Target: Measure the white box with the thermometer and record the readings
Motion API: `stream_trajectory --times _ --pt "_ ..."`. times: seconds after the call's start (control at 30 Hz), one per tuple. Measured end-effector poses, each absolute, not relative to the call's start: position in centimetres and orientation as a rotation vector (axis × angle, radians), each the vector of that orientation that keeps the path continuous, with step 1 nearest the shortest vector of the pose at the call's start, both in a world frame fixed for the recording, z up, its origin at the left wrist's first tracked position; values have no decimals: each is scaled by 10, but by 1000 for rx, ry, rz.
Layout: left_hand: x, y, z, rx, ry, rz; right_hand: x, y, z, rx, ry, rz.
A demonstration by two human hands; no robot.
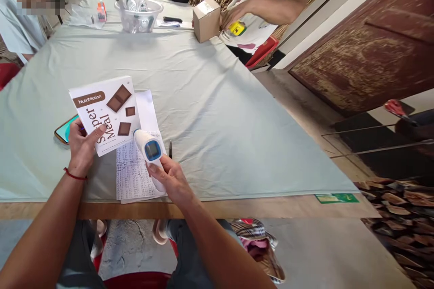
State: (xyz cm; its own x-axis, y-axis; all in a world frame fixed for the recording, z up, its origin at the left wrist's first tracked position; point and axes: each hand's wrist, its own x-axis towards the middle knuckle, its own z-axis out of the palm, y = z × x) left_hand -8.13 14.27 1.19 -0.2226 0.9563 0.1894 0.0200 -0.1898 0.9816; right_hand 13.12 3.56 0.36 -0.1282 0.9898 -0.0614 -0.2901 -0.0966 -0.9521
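Observation:
My left hand (pixel 82 144) is closed on a white box (pixel 91 119) printed "NutriMotion Super Meal" with brown chocolate pieces, held tilted above the table. In my right hand (pixel 172 176) is a white and blue infrared thermometer (pixel 144 142), gripped by its handle, its small screen facing me. The thermometer's front end is close to the box's lower right corner; whether they touch I cannot tell. Beneath both lie handwritten sheets of paper (pixel 130 176). A phone (pixel 64 131) with a lit screen lies partly hidden behind my left hand. Just beyond my right hand rests a pen (pixel 170 149).
A pale cloth covers the table (pixel 210 113). At the far end stand a clear basin (pixel 154 11) of bottles, an orange item (pixel 101 11) and a black case (pixel 172 19). One person at the right touches a cardboard box (pixel 206 22) and a yellow tape measure (pixel 237 28); others sit left and far.

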Motion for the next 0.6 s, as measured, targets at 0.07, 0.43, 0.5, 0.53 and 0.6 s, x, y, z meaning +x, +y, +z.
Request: stream_trajectory --times 0.07,0.43,0.5,0.53,0.6 --pt "-76 139 12 1183 1219 1508 129 38 6 -957 -1014 1495" --pt "-64 126 22 1179 1109 1246 124 37 3 -955 -913 1634" --pt "-65 126 24 1186 1112 1216 123 37 4 -968 -907 1636" --pt "-66 126 25 1194 1114 1211 123 37 4 -977 -908 1632" --pt "-66 127 24 1216 1115 1207 124 37 4 -996 -916 1620"
